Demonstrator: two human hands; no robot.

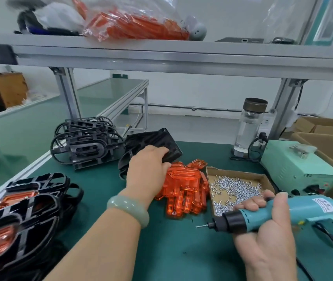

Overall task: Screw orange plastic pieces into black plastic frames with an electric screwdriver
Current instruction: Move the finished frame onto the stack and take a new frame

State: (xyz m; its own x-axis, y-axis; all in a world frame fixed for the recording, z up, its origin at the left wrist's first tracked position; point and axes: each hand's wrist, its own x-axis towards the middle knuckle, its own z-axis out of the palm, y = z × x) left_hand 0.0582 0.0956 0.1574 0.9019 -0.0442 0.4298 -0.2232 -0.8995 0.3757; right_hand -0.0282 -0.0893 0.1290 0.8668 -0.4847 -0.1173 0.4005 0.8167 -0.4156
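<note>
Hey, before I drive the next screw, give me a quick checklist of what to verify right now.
1. Right hand gripping the screwdriver: ok.
2. Screw on the bit: ok, one seems to sit there.
3. Left hand holding a black frame: ok.
4. Orange piece seated in that frame: not ok, none visible in it; orange pieces lie loose beside it.
5. Screw box stocked: ok.

Orange pieces (184, 191): translucent plastic, glossy. Black frames (155, 138): plastic, smooth, slight sheen. Electric screwdriver (279, 213): teal plastic, matt. Screws (236, 187): bright metal. Tray (232, 171): brown cardboard, rough. Bench mat (171, 250): green, matt. Shelf rail (161, 57): brushed metal. Bottle (247, 132): clear, glossy. Bangle (129, 207): smooth, polished.
</note>
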